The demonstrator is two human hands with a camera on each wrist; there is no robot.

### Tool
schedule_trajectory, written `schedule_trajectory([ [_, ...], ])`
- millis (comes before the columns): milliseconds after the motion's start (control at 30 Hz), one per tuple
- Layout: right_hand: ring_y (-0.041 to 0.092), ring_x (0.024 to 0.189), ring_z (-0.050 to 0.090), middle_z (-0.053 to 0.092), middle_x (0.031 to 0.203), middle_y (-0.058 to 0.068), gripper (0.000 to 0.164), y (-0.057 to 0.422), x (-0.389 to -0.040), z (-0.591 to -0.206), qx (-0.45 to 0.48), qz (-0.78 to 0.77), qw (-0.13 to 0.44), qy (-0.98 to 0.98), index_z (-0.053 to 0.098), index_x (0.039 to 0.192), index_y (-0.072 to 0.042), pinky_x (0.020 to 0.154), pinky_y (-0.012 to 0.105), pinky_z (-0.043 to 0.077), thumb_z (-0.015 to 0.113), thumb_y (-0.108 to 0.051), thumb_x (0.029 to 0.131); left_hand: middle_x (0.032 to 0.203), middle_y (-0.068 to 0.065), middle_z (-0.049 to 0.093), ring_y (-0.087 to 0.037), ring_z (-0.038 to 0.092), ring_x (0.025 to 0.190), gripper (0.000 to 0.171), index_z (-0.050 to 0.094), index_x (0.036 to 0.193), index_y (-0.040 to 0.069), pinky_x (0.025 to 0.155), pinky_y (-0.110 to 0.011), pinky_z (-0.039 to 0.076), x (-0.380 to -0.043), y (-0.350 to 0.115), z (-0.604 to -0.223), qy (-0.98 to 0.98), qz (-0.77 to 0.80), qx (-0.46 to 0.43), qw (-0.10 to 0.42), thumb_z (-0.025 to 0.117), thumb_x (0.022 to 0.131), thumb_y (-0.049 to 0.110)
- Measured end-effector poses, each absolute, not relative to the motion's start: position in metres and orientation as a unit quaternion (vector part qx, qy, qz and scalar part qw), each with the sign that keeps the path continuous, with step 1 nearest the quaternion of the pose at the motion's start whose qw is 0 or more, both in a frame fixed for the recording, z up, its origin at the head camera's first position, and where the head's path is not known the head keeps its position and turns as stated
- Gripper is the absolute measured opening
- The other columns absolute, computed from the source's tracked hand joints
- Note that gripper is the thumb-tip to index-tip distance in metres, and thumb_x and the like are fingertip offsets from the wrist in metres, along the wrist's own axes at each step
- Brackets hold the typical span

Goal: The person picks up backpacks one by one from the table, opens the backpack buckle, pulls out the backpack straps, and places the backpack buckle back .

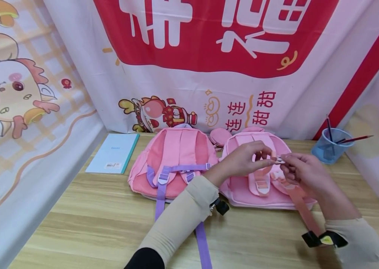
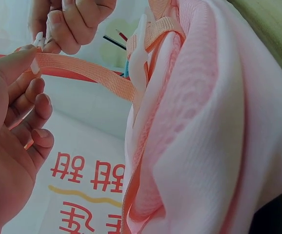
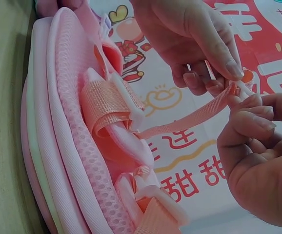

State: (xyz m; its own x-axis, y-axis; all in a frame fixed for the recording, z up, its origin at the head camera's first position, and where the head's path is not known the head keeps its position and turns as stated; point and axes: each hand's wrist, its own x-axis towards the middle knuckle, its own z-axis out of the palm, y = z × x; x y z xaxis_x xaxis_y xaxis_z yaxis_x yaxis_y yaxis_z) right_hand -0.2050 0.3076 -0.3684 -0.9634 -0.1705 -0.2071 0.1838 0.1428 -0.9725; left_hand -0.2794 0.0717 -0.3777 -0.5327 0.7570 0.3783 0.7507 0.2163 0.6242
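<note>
Both hands meet over the right-hand pink backpack [image 1: 253, 200], its back panel and shoulder straps facing up. My left hand [image 1: 245, 160] pinches the end of a thin orange strap [image 2: 90, 72] between thumb and index finger, beside a small white plastic buckle [image 1: 279, 160]. From the other side, the fingertips of my right hand [image 1: 305, 172] pinch that buckle. Fingers cover most of it, so I cannot tell whether its halves are joined. The strap runs from the hands to a shoulder strap, near a white strap adjuster [image 3: 129, 100].
Left of it lies a second pink backpack [image 1: 184, 144] with purple straps [image 1: 203, 243] trailing forward. A light blue notebook [image 1: 113, 153] lies at the far left. A blue mesh cup [image 1: 331, 149] with pencils stands at the right, and a printed curtain [image 1: 196, 86] hangs behind.
</note>
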Motion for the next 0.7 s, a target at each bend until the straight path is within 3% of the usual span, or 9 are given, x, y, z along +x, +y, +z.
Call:
schedule_trajectory([
  [233,0.015,0.066,0.056,0.062,0.081,-0.001,0.031,0.307,-0.205,-0.367,0.021,-0.660,0.135,0.738,0.077,0.104,-0.020,0.060,0.023,0.054,0.052,-0.035,0.115,0.115,-0.008,0.071,-0.006,0.061,0.095,0.030,0.070,0.130,0.006,0.084,-0.013,0.051,-0.283,0.072,-0.382,0.774,0.419,0.472,0.049,0.076,0.103,0.018],
  [367,0.015,0.066,0.056,0.062,0.081,-0.001,0.032,0.306,-0.205,-0.366,0.026,-0.660,0.135,0.738,0.077,0.104,-0.019,0.058,0.023,0.053,0.052,-0.036,0.115,0.122,-0.011,0.072,-0.011,0.064,0.105,0.032,0.067,0.136,0.004,0.091,-0.012,0.049,-0.285,0.073,-0.387,0.781,0.414,0.463,0.070,0.070,0.106,0.013],
  [500,0.015,0.066,0.056,0.062,0.081,-0.001,0.032,0.306,-0.205,-0.366,0.027,-0.660,0.138,0.738,0.077,0.104,-0.020,0.059,0.023,0.052,0.051,-0.035,0.116,0.127,-0.013,0.074,-0.013,0.066,0.111,0.026,0.069,0.133,0.002,0.096,-0.011,0.048,-0.286,0.079,-0.392,0.785,0.419,0.450,0.072,0.063,0.109,0.009],
  [700,0.016,0.064,0.053,0.060,0.079,-0.001,0.032,0.307,-0.204,-0.366,0.015,-0.664,0.142,0.734,0.076,0.107,-0.020,0.057,0.024,0.049,0.050,-0.037,0.116,0.120,-0.011,0.075,-0.006,0.065,0.104,0.020,0.072,0.125,0.002,0.092,-0.012,0.050,-0.287,0.088,-0.397,0.779,0.456,0.421,0.087,0.062,0.109,0.007],
])
